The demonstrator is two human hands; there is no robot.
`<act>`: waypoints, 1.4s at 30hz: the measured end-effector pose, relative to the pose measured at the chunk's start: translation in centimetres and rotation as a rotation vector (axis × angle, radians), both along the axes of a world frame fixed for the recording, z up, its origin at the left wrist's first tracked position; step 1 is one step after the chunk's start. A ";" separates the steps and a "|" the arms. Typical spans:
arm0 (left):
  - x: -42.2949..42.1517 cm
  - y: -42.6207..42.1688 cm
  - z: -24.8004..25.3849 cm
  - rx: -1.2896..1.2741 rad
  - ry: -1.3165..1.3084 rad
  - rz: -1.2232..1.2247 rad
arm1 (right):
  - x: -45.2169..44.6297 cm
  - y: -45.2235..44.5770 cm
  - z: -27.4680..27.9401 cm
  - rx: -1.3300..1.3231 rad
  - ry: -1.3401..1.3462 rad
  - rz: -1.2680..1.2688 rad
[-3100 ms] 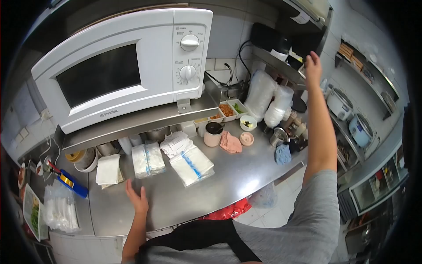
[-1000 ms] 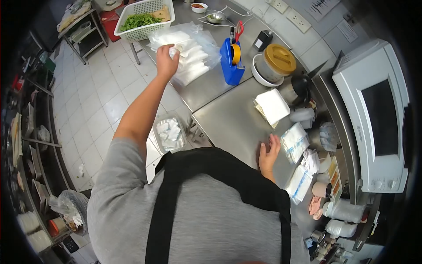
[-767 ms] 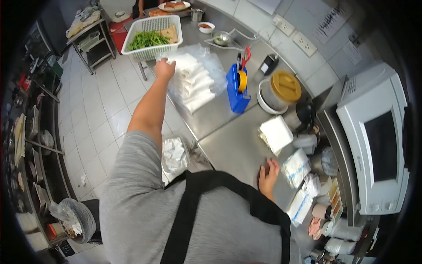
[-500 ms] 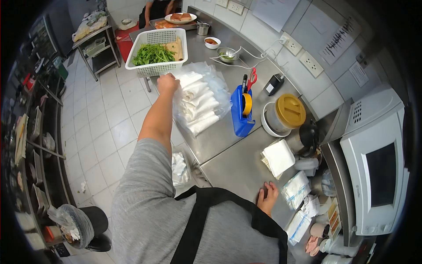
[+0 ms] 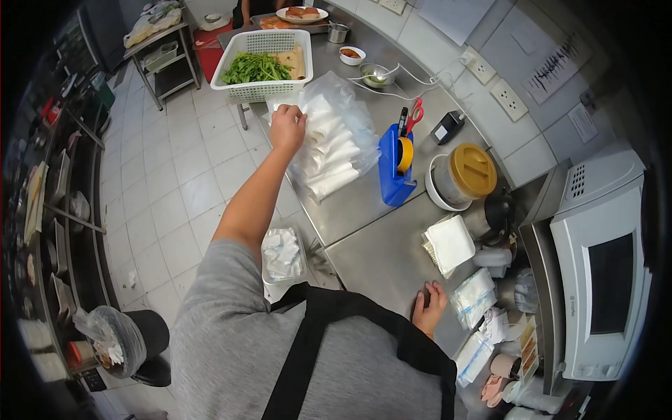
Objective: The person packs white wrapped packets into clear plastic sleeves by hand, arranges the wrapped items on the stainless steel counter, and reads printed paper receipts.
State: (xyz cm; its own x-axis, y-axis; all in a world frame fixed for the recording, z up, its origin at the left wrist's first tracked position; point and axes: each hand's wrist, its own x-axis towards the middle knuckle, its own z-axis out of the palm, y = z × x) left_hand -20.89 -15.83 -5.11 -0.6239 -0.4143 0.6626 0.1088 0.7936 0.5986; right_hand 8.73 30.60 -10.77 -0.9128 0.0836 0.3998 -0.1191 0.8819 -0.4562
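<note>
My left hand (image 5: 288, 128) reaches out to the far left corner of a clear plastic bag (image 5: 353, 105). Its fingers are curled closed on the bag. White rolled bundles (image 5: 332, 157) lie in a row in and on the plastic, just right of that hand. My right hand (image 5: 429, 308) rests on the steel table (image 5: 378, 255) with loosely bent fingers apart, holding nothing. Beside it lie a stack of white napkins (image 5: 449, 243) and a flat white packet with blue print (image 5: 473, 297). A blue tape dispenser (image 5: 396, 175) holding scissors and a marker stands right of the bag.
A white basket (image 5: 262, 92) of greens stands at the table's far end. Beyond it are a plate of food (image 5: 302, 15) and part of a person. A yellow-lidded tub (image 5: 473, 171) and a microwave (image 5: 605, 280) are at the right. A lined bin (image 5: 143, 336) stands lower left.
The view has swung from the microwave toward the table's far end. My left hand has come to the bag and its fingers have closed. My right hand has come down onto the table near the napkins.
</note>
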 end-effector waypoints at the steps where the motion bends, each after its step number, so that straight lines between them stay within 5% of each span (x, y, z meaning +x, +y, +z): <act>1: 0.2 0.2 0.4 0.016 0.030 0.008 | 0.0 0.0 0.0 0.002 0.004 0.003; 8: 7.4 8.7 6.0 0.257 0.353 -0.289 | 0.1 0.3 -0.3 0.007 0.028 0.017; 10: 10.3 12.0 4.3 0.284 0.260 -0.321 | -0.1 0.3 -0.5 0.010 0.039 0.019; 12: 13.9 16.4 1.1 0.838 0.039 -0.657 | -0.1 0.6 -0.7 0.009 0.049 0.030; 17: 25.1 20.9 0.3 0.815 -0.625 -1.361 | 0.2 -0.2 0.1 -0.039 0.071 0.041; 20: 24.2 19.5 -1.2 0.615 -0.812 -1.633 | 0.5 -3.0 1.8 0.004 0.048 0.157; 21: 23.9 18.9 -2.0 0.620 -0.726 -1.556 | 0.2 -4.0 2.1 0.024 0.046 0.251; 23: 22.6 16.8 -2.2 0.171 -0.457 -1.346 | -0.9 -5.5 2.4 0.062 0.040 0.442; 27: 23.7 14.5 -2.7 -0.365 -0.179 -1.111 | -4.5 -5.3 0.1 0.147 0.005 0.322; 33: 24.3 8.8 -4.6 -0.098 -0.489 -0.667 | -2.4 -6.1 3.2 0.326 -0.249 0.488; 38: 23.1 9.7 -4.8 0.241 -0.403 -0.464 | -5.3 -5.3 1.3 0.031 -0.095 0.460; 42: 21.1 11.5 -4.0 0.424 -0.730 -0.423 | -6.8 -6.3 0.2 0.085 -0.045 0.367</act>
